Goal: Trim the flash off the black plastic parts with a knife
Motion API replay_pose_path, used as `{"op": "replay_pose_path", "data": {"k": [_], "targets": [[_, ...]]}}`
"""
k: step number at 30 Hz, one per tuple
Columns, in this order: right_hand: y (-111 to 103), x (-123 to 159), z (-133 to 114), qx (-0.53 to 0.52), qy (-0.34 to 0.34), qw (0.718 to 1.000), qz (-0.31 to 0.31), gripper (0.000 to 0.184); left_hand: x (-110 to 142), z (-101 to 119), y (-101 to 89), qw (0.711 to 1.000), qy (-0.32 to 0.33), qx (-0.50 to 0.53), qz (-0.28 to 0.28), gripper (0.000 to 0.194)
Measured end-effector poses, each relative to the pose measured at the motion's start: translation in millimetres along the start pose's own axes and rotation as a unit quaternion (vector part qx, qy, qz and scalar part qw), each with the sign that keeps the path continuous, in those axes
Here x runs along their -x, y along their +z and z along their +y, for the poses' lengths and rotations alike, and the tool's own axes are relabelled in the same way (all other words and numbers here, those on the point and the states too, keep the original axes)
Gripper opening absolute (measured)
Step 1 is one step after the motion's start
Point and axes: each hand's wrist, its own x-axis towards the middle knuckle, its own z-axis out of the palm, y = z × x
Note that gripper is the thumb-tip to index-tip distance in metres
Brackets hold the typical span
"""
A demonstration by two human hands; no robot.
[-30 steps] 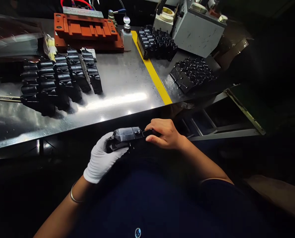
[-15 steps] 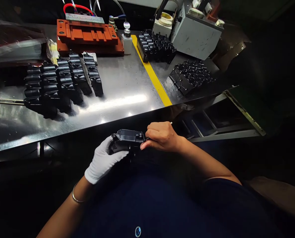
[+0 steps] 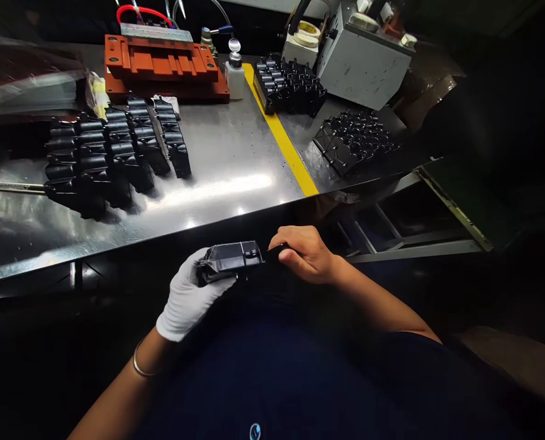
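My left hand (image 3: 187, 298), in a white glove, is closed around a black plastic part (image 3: 230, 258) held over my lap, just below the metal table's front edge (image 3: 171, 229). My bare right hand (image 3: 305, 253) sits at the part's right end, fingers curled and pinched on a small dark tool or tip that touches the part; I cannot make out what it is. On the table to the left lie rows of several similar black parts (image 3: 111, 153).
An orange fixture block (image 3: 162, 64) stands at the back, a small bottle (image 3: 234, 67) beside it. A yellow stripe (image 3: 284, 137) crosses the table. Right of it are two black trays of parts (image 3: 288, 85) (image 3: 352, 140) and a grey box (image 3: 361, 58). A metal frame (image 3: 410, 235) lies low right.
The black part has been turned in my left hand, showing a different face. My right hand shifted slightly at its right end, re-gripping there.
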Motion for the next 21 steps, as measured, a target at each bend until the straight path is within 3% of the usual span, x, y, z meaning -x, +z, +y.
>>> {"op": "replay_pose_path", "data": {"k": [3,5,9,13,17,21], "targets": [[-1,5,-2,-0.004,0.050,0.999,-0.003,0.031,4,-3,-5.5,0.993,0.107,-0.055,-0.011,0.034],[-1,7,-5,0.004,0.047,0.999,-0.012,0.027,5,-5,-10.4,0.984,0.151,-0.087,-0.020,0.036],[5,7,-5,0.031,0.032,0.999,-0.022,0.031,6,-8,-16.9,0.976,0.176,-0.122,-0.044,0.041],[10,7,2,0.071,0.062,0.994,-0.050,0.035,8,-4,-16.5,0.957,0.237,-0.113,-0.120,0.052],[3,9,4,-0.088,0.093,0.986,-0.107,0.043,7,2,-15.6,0.940,0.291,-0.111,-0.139,0.065],[-8,11,0,-0.185,0.083,0.960,-0.193,0.051,4,6,-17.5,0.942,0.286,-0.107,-0.141,0.058]]}}
